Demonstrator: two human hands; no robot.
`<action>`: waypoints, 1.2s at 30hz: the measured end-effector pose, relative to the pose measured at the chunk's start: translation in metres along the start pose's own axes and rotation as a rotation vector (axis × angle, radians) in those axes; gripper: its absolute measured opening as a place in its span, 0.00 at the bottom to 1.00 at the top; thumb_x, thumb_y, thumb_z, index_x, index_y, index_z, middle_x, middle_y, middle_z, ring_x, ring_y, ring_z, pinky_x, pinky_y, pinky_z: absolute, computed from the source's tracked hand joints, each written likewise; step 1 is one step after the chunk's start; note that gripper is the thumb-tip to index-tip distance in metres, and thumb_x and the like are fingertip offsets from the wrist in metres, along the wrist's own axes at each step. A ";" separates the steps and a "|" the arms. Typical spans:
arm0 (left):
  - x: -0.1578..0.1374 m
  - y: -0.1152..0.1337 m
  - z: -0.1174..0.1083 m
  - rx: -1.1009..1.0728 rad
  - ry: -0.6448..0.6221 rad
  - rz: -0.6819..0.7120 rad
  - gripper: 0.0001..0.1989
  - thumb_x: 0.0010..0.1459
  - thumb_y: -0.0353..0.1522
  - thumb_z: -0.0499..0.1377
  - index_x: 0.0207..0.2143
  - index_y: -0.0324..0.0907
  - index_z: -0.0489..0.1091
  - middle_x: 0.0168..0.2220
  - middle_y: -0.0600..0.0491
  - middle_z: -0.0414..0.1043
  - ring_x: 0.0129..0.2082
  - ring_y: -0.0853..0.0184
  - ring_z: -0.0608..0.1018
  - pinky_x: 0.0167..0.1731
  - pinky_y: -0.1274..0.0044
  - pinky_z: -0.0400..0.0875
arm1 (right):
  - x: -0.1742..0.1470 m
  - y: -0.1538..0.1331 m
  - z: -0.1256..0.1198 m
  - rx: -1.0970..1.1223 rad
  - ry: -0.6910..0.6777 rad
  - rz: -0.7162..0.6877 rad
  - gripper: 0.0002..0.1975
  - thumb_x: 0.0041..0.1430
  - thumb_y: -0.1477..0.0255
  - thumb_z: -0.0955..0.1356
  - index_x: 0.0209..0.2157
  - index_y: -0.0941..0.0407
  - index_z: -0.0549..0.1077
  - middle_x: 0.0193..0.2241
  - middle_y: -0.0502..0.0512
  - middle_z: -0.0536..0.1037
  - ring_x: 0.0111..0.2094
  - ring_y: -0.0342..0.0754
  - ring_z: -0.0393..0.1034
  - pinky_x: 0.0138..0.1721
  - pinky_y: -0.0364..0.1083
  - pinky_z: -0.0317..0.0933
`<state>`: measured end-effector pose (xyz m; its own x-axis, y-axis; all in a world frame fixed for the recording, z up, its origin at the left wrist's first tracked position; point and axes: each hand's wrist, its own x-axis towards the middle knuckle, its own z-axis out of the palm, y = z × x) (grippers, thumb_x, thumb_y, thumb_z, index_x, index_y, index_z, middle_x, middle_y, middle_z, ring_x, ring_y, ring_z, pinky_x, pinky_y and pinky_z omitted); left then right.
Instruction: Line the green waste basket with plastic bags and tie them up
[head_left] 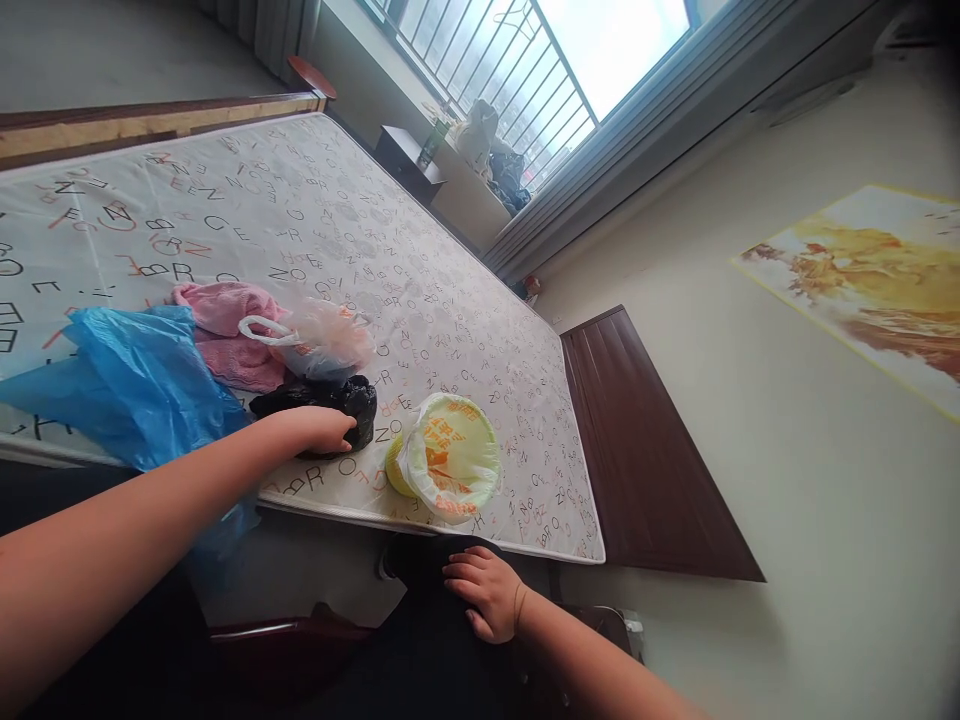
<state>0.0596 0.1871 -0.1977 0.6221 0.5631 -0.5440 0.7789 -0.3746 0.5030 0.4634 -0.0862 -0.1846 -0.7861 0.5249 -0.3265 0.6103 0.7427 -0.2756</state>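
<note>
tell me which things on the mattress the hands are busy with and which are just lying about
In hand:
left hand on the black bag
right hand below the mattress edge, on something dark

Lying about:
blue bag
pink cloth
clear bag
yellow bag

Barred window (540, 70), wall poster (870, 280)

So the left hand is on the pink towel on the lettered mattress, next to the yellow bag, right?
Not quite: the head view shows the left hand on the crumpled black plastic bag, not the pink towel. It lies on the lettered mattress, beside the round yellow plastic bag.
</note>
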 end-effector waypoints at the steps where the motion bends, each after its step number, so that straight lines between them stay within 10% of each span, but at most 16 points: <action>1: -0.001 0.001 0.000 0.005 -0.003 0.009 0.31 0.60 0.40 0.64 0.64 0.39 0.70 0.60 0.38 0.73 0.57 0.45 0.76 0.54 0.66 0.70 | 0.000 0.000 0.001 0.001 0.000 0.001 0.29 0.54 0.62 0.64 0.56 0.59 0.70 0.55 0.65 0.77 0.59 0.59 0.69 0.57 0.59 0.63; 36: 0.013 -0.009 0.010 -0.020 0.012 0.013 0.31 0.59 0.39 0.64 0.64 0.40 0.70 0.61 0.38 0.72 0.58 0.44 0.75 0.55 0.64 0.70 | 0.000 0.001 0.002 0.032 0.060 0.000 0.28 0.54 0.62 0.62 0.55 0.58 0.71 0.54 0.64 0.78 0.56 0.59 0.70 0.55 0.60 0.64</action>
<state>0.0619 0.1903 -0.2164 0.6312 0.5672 -0.5290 0.7687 -0.3670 0.5238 0.4642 -0.0866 -0.1867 -0.7899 0.5498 -0.2718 0.6125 0.7296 -0.3042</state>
